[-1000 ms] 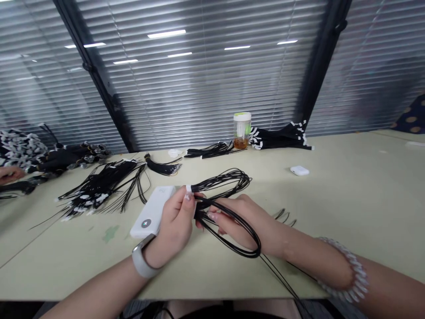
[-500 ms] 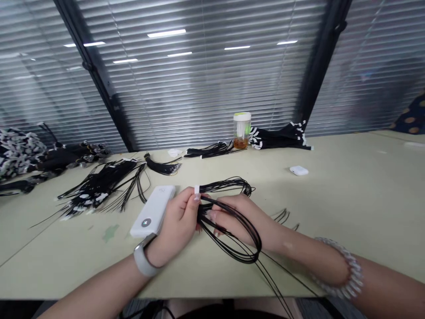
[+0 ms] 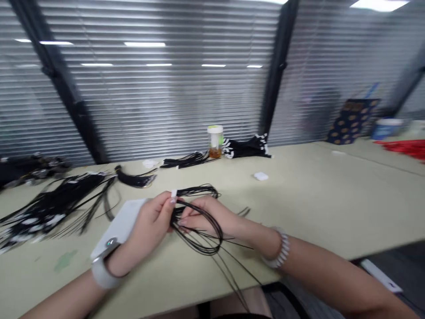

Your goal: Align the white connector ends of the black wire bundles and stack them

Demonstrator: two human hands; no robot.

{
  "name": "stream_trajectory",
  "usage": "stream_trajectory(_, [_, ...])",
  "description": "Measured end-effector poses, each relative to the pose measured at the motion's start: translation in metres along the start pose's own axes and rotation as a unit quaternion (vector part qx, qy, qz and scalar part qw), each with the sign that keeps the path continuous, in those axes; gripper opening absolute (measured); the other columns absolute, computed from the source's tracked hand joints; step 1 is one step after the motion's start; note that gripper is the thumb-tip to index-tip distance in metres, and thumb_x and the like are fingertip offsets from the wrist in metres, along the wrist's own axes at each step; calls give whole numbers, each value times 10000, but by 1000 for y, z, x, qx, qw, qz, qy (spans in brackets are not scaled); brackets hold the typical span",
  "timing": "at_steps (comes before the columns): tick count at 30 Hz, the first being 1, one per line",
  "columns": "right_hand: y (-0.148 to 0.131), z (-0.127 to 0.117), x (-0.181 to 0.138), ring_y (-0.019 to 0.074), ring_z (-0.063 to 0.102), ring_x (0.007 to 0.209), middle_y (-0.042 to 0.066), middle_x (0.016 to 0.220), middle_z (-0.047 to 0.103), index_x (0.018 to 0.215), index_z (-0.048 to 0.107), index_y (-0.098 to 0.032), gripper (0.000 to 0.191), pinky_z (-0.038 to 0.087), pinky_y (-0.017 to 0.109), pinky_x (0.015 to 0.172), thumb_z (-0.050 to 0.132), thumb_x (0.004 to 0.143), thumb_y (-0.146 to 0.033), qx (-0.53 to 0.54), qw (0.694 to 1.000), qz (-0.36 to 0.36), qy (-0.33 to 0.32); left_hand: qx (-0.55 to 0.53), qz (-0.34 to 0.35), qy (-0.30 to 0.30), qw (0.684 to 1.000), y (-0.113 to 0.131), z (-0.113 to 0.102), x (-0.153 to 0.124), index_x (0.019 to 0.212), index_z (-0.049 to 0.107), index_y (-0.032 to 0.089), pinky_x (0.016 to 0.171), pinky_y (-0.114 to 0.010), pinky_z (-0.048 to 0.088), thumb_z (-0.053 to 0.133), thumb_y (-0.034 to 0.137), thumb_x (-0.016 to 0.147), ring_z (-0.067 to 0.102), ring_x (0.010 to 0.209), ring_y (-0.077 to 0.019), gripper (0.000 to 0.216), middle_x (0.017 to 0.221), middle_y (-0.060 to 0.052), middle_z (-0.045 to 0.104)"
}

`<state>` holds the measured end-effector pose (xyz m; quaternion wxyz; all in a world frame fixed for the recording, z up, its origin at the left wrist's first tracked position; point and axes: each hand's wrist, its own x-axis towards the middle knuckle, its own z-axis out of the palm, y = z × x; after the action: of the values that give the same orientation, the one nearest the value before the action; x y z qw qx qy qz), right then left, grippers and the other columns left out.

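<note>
Left hand had cords pinched just right of the power bank, loops poking past the thumb; right hand pinched some too.

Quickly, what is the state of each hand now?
Left hand: closed, holding looped thin black cords.
Right hand: curled at these cords; grip cannot be told.

Cool, even light — bright strips glare across blinds; soft blur throughout — edges stretched.
</note>
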<state>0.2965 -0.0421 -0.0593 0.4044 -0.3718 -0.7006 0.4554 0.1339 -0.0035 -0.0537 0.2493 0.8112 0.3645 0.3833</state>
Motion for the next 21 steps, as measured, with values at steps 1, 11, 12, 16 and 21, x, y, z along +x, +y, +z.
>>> stream_trajectory(1, [-2, -3, 1, 94, 532, 619, 1, 641, 576, 685, 587, -126, 219, 416, 211, 621, 593, 747, -336, 20, 1000, -1, -10, 19, 6, -2, 1000, 5, -2, 5, 687, 491, 178, 357, -180, 344, 357, 357, 853, 464, 339, -89, 279, 423, 60, 474])
stream_trajectory(11, [31, -14, 10, 81, 506, 597, -7, 650, 544, 685, 537, -132, 399, 414, 222, 603, 577, 703, -529, 131, 990, 36, -24, 113, 53, 25, 992, 1, 13, 16, 632, 468, 195, 391, -198, 321, 324, 390, 834, 432, 371, -111, 316, 380, 57, 433])
stream_trajectory(12, [35, -12, 9, 81, 504, 597, -3, 649, 543, 688, 544, -130, 405, 411, 219, 598, 565, 709, -534, 120, 991, 39, -49, 124, 59, 24, 990, -4, 15, 13, 635, 475, 192, 394, -202, 317, 329, 387, 830, 418, 373, -110, 312, 391, 55, 428])
stream_trajectory(16, [37, -3, 6, 79, 483, 580, -8, 639, 526, 680, 530, -138, 393, 397, 218, 580, 514, 759, -522, 84, 992, 61, -72, 138, 73, 38, 987, -8, 17, 3, 648, 486, 180, 431, -211, 304, 348, 334, 834, 391, 415, -104, 278, 465, 42, 438])
stream_trajectory(21, [20, -2, 7, 80, 460, 596, -11, 647, 507, 664, 501, -134, 338, 384, 222, 601, 542, 770, -452, 95, 992, 69, -40, 79, 43, 53, 995, -4, 16, 2, 706, 502, 168, 490, -204, 336, 352, 290, 864, 440, 491, -102, 250, 542, 25, 486])
